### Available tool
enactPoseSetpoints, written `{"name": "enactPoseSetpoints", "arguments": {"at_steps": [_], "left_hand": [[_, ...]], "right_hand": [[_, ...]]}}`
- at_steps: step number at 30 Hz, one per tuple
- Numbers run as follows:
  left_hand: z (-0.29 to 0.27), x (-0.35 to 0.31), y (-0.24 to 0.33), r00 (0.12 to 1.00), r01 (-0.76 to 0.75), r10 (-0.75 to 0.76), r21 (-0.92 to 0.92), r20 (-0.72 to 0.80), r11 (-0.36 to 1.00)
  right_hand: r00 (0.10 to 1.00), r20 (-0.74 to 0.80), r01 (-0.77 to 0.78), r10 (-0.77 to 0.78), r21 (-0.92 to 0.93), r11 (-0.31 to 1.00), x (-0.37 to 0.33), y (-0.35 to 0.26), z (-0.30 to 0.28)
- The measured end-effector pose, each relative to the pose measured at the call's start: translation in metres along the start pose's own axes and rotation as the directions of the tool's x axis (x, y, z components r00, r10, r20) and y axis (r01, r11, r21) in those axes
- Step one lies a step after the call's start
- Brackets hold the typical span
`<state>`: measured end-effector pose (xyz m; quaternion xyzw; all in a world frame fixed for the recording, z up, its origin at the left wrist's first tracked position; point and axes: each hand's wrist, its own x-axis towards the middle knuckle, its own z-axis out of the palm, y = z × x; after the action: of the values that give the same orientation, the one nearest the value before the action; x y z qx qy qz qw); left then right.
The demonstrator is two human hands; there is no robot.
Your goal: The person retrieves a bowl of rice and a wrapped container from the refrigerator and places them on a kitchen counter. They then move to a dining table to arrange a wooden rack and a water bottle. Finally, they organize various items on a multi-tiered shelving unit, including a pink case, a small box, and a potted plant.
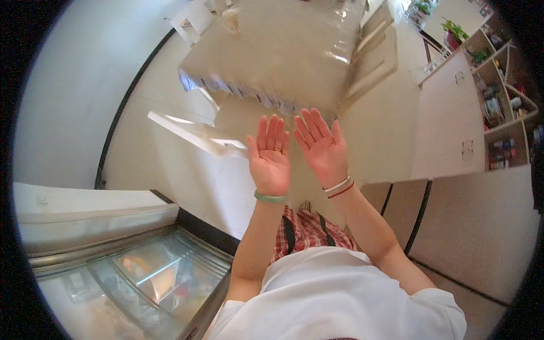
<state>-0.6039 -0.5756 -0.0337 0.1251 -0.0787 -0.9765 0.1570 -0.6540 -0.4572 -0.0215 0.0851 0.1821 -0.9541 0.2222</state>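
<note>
Both hands are held out in front of my body, palms turned up and bare. My left hand [270,161] has its fingers stretched and slightly apart, with a ring on one finger and a pale green bangle [270,197] at the wrist. Beside it, a small gap away, my right hand [324,148] is also spread flat. A white bracelet and a thin red cord [340,189] circle that wrist. Neither hand holds or touches anything. Beyond the fingertips is the near edge of a table [272,51] with a shiny cover and lace trim.
Low on the left, a cabinet with clear panels [164,277] shows blurred contents. A white chair [192,133] stands left of the hands, another chair [374,62] right of the table. Brown panels [476,226] lie at right, below a shelf unit [447,113] with plants.
</note>
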Motion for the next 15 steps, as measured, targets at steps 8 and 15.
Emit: {"name": "enactPoseSetpoints", "arguments": {"at_steps": [8,15], "left_hand": [[0.027,0.122,-0.026,0.993,-0.108,0.105,0.069,0.055,0.992],[0.059,0.261,-0.025,0.982,-0.191,0.185,0.162,0.049,0.968]], "right_hand": [[0.994,0.097,-0.047,0.05,-0.029,0.998,0.122,-0.043,0.017],[0.994,0.099,-0.042,0.047,-0.056,0.998,0.265,-0.069,0.05]]}}
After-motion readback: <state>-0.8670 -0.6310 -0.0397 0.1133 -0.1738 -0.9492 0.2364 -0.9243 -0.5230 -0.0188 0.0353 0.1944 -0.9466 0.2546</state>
